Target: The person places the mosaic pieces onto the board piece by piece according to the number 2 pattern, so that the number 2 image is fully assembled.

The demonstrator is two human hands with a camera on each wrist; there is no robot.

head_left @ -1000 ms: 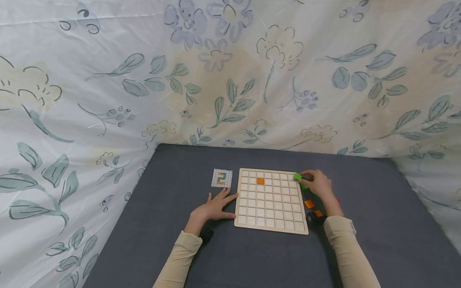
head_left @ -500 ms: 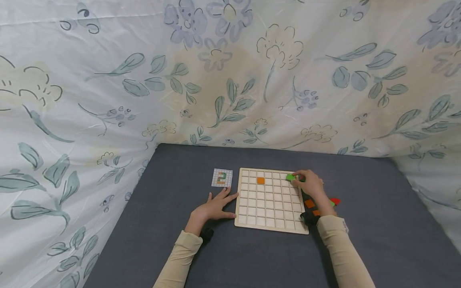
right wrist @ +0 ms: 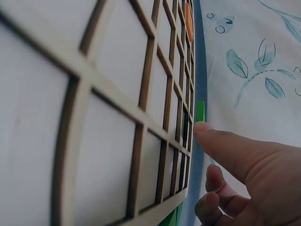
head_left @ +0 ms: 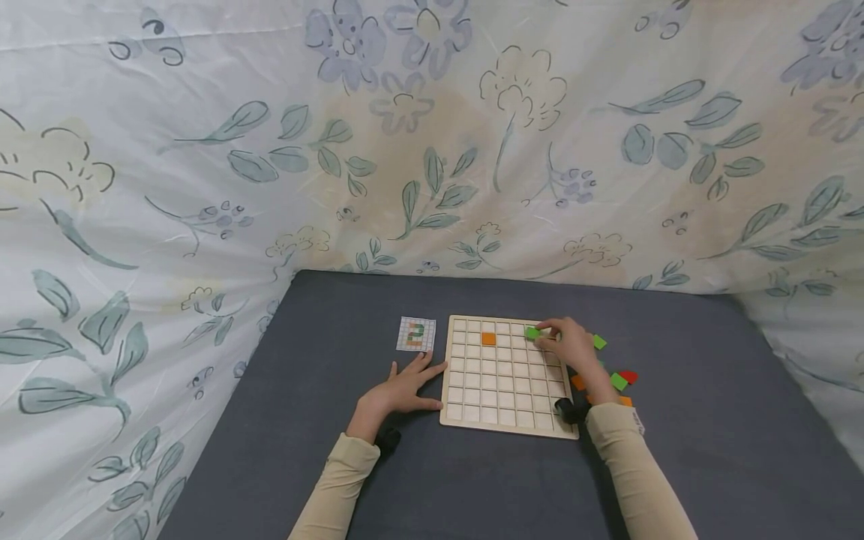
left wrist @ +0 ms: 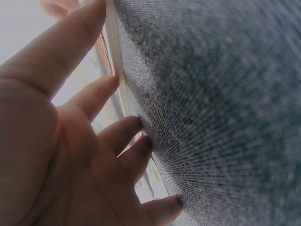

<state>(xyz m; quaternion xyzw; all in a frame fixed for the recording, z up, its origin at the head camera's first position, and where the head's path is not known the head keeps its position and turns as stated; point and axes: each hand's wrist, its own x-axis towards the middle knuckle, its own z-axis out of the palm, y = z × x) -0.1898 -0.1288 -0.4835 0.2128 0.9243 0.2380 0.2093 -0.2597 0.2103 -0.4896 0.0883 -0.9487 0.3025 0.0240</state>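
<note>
A wooden grid board [head_left: 499, 398] lies on the dark table, with an orange square tile [head_left: 489, 339] in its top row. Over the board's top right part, my right hand [head_left: 574, 351] pinches a green square tile [head_left: 532, 333] at its edge. The right wrist view has the thumb on that green tile [right wrist: 201, 110], which looks raised from the grid. My left hand [head_left: 403, 390] lies spread, its thumb and index finger touching the board's left edge. In the left wrist view its straight fingers rest along the table cloth and the board's side.
A small card [head_left: 415, 334] printed with a coloured grid pattern lies left of the board. To the right lie loose tiles: green ones [head_left: 599, 341], a red one [head_left: 628, 376] and orange ones [head_left: 577, 382], some partly behind my right arm. A flowered curtain [head_left: 432, 150] hangs behind the table.
My right hand has carried the green tile leftward from the board's top right corner along the top row. More loose tiles show behind it. The left hand has stayed put.
</note>
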